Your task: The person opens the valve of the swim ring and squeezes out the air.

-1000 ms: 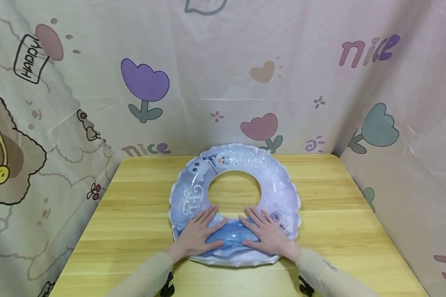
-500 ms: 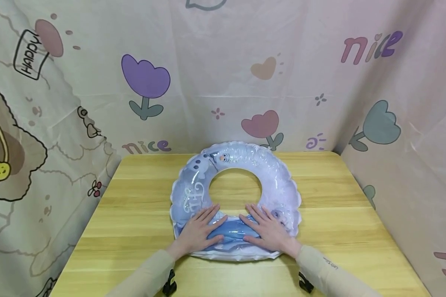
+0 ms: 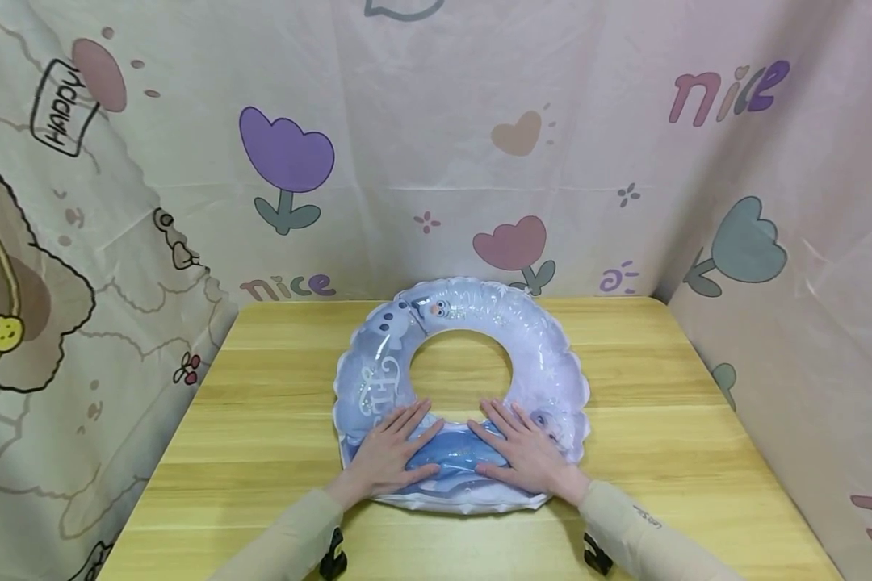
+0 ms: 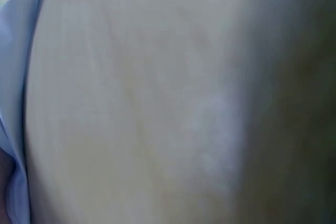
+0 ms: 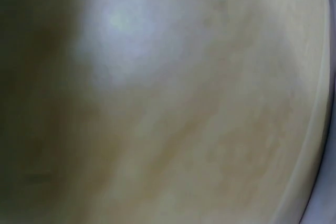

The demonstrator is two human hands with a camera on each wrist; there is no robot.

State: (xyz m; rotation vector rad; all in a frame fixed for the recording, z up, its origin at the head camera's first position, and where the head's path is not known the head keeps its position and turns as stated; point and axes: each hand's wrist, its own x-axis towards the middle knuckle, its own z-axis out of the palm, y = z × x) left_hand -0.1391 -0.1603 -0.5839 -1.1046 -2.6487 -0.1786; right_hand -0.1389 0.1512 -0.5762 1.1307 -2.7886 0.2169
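An inflatable swim ring (image 3: 545,347), pale blue and lilac with cartoon snowman prints, lies flat on the wooden table. Its near part, a darker blue section, looks softer and creased. My left hand (image 3: 388,453) rests palm down with fingers spread on the near left of the ring. Mirroring it, my right hand (image 3: 526,456) presses palm down on the near right, fingers spread too. Both thumbs point inward over the blue section, with a gap between them. In the left wrist view only an edge of the ring (image 4: 13,66) shows beside the blurred tabletop.
The wooden table (image 3: 262,403) extends on every side of the ring. Behind it hangs a printed cloth (image 3: 407,145) with flowers and lettering, and more cloth closes off both sides. A black wrist mount (image 3: 333,555) sits under the left sleeve.
The head view has shifted slightly. Both hands stay in the same place on the ring, and the creases in the blue section between them look a little different.
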